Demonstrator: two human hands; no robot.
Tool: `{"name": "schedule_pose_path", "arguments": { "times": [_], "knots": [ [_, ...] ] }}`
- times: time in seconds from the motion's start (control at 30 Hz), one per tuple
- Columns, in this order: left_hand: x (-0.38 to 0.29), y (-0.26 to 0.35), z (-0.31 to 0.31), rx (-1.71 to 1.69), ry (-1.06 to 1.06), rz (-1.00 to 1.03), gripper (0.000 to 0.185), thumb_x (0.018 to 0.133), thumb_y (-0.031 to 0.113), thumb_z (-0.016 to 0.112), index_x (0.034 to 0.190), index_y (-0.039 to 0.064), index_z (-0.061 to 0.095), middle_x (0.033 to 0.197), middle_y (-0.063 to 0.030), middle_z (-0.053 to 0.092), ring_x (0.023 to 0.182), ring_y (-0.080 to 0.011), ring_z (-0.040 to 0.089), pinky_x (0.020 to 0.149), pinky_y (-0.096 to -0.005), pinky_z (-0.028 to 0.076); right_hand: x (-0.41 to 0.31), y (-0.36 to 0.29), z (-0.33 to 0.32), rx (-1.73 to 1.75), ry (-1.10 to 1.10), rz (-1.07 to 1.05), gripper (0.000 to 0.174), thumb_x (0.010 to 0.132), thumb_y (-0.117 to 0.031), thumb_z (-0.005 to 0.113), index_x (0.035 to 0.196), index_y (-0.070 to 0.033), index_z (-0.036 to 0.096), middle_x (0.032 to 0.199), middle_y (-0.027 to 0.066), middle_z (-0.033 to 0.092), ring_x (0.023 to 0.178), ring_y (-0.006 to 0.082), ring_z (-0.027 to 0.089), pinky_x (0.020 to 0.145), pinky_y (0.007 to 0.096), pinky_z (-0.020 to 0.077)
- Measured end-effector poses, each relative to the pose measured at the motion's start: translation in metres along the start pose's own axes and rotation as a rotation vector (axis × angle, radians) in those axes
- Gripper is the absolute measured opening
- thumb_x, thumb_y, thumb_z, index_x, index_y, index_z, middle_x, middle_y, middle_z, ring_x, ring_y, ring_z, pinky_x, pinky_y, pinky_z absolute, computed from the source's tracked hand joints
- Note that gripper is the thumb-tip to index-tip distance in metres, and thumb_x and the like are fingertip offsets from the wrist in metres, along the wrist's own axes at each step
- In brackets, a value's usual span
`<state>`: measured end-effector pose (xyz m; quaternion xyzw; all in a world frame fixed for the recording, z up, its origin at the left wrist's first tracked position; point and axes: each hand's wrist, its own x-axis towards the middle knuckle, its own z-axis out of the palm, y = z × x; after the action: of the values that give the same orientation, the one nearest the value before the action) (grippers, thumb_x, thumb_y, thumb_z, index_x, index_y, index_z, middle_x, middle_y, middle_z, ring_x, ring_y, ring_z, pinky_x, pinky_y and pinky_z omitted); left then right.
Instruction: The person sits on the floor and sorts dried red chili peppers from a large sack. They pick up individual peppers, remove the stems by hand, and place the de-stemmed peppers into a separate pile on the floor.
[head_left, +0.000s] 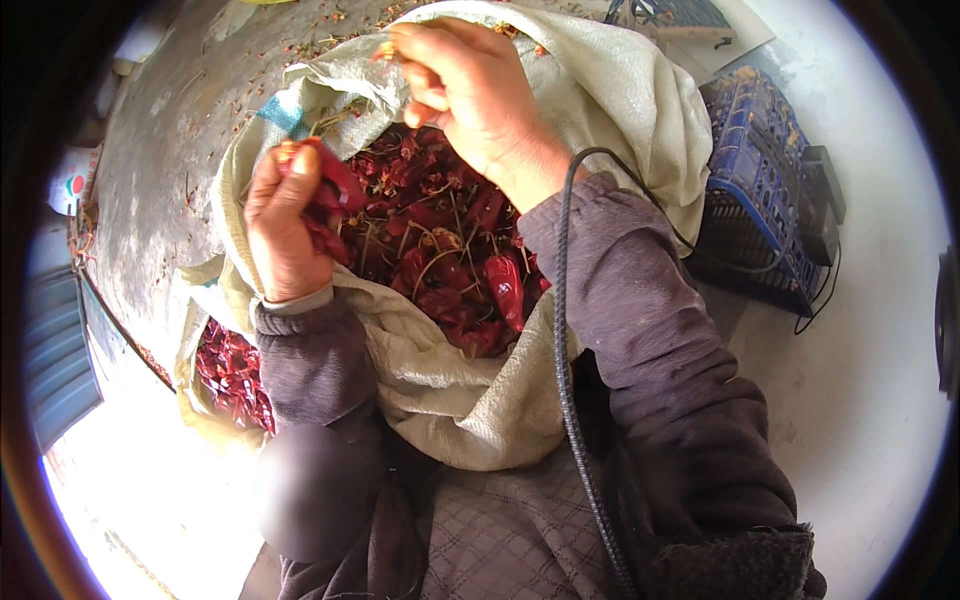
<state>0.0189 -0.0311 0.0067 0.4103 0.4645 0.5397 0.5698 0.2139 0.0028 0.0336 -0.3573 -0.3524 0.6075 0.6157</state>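
Between the thumb and fingers of my left hand (283, 225) is a dried red chili pepper (341, 184), raised over the left side of a woven plastic sack (465, 405). Dried chilies (420, 247) with thin stems fill the sack, and a glossy whole one (505, 289) lies on top near the right. My right hand (469, 90) is above the sack's far rim. A small yellowish and red chili piece (385, 52), probably a stem end, is pinched at its fingertips; blur hides its exact shape.
A second sack of red chilies (232, 375) stands at the lower left. To the right is a blue plastic crate (757, 172) with a black device on its side. A dark cable (562, 322) runs across my right forearm. Stems and bits litter the concrete floor (180, 142).
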Motion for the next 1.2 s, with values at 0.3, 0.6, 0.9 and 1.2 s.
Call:
{"name": "schedule_pose_path", "arguments": {
  "times": [0.3, 0.6, 0.9, 1.2],
  "knots": [
    [0.019, 0.012, -0.031, -0.228, 0.190, 0.022, 0.020, 0.097, 0.021, 0.066, 0.102, 0.002, 0.064, 0.088, -0.0101, 0.067, 0.082, -0.0224, 0.065, 0.076, -0.0412, 0.059, -0.004, -0.001, -0.002, -1.232, -0.217, -0.248, 0.024, 0.088, -0.025, 0.064, 0.089, -0.002, 0.070, 0.087, 0.0213, 0.071, 0.081, 0.0369, 0.072, 0.075, 0.0453, 0.0583],
    [0.026, 0.009, -0.022, -0.096, 0.140, 0.089, 0.017, 0.095, 0.005, 0.062, 0.109, -0.002, 0.067, 0.080, -0.0102, 0.068, 0.064, -0.0134, 0.061, 0.060, -0.0244, 0.049, -0.030, 0.028, -0.003, -1.677, -0.754, 0.145, 0.015, 0.079, -0.010, 0.064, 0.084, 0.000, 0.075, 0.091, 0.0213, 0.073, 0.085, 0.0353, 0.072, 0.076, 0.0453, 0.0576],
    [0.021, 0.006, -0.011, 0.263, 0.009, -0.069, 0.022, 0.091, 0.007, 0.070, 0.110, -0.004, 0.072, 0.079, 0.0003, 0.064, 0.067, -0.0057, 0.053, 0.060, -0.0201, 0.041, -0.007, 0.015, -0.018, -0.777, -0.230, 0.159, 0.025, 0.091, -0.019, 0.066, 0.106, 0.000, 0.070, 0.072, 0.0121, 0.072, 0.061, 0.0198, 0.070, 0.061, 0.0356, 0.0552],
    [0.012, 0.001, 0.001, 0.215, -0.065, -0.139, 0.016, 0.093, 0.005, 0.068, 0.108, -0.001, 0.072, 0.084, 0.0014, 0.065, 0.069, -0.0040, 0.053, 0.059, -0.0187, 0.040, -0.013, 0.018, -0.011, -0.751, -0.212, 0.040, 0.015, 0.089, -0.016, 0.067, 0.094, -0.003, 0.071, 0.073, 0.0136, 0.072, 0.063, 0.0209, 0.071, 0.062, 0.0363, 0.0564]
  ]
}}
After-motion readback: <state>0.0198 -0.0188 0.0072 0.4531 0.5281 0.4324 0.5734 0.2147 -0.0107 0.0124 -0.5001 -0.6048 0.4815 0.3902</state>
